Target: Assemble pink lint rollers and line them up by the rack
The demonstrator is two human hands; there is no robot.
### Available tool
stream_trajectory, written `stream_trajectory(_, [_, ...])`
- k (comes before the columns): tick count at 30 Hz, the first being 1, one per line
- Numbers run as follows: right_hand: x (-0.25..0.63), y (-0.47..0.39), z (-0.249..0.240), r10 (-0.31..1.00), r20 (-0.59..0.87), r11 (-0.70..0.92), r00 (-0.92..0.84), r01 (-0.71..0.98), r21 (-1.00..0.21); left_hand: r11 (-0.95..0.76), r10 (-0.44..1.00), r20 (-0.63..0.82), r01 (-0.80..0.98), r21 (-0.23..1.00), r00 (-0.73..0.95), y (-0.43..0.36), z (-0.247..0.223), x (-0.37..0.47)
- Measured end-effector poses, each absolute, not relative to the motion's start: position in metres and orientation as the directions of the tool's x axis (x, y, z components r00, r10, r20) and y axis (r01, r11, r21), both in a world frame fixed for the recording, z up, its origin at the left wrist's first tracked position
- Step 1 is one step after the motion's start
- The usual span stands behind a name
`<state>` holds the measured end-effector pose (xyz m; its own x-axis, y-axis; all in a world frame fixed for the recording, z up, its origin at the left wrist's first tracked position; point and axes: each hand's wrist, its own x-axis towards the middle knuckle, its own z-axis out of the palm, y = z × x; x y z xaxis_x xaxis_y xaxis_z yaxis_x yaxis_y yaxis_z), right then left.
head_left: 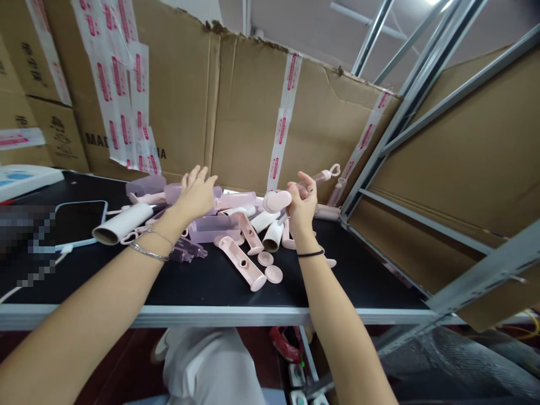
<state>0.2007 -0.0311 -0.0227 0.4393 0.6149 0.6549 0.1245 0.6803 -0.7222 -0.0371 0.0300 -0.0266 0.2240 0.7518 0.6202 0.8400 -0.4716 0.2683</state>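
My right hand is closed around a pink lint-roller-like part with a rounded pale end; a clear section with a heart-shaped loop extends beyond it to the upper right. Over the pile, my left hand has its fingers apart, near purple translucent pieces. Below the hands lie a pink half-shell, a second pink shell, two pink round caps, a purple trough-shaped piece and white paper rolls.
A phone or tablet with a cable lies at the left, near a white device. Cardboard stands behind the black table. Metal shelf posts rise at the right.
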Motion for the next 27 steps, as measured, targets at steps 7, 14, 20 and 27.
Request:
stream_trajectory(7, [0.186, -0.049, -0.023, 0.448, 0.891, 0.831, 0.072, 0.336, -0.444, -0.332, 0.779, 0.256, 0.03, 0.943, 0.573, -0.014, -0.014, 0.012])
stream_trajectory(14, [0.181, -0.044, -0.027, 0.512, 0.846, 0.705, 0.152, 0.488, -0.514, -0.498, 0.816, 0.528, -0.178, 0.849, 0.235, -0.013, -0.025, 0.021])
stream_trajectory(20, [0.188, -0.042, -0.029, 0.738, 0.653, 0.466, 0.172, 0.57, -0.676, -0.846, 0.517, 0.848, 0.221, 0.485, 0.115, -0.004, -0.031, 0.017])
stream_trajectory(27, [0.188, -0.064, -0.014, 0.463, 0.884, 0.646, -0.068, 0.709, -0.284, -0.91, 0.163, 0.927, 0.415, 0.009, 0.338, -0.011, -0.028, 0.011])
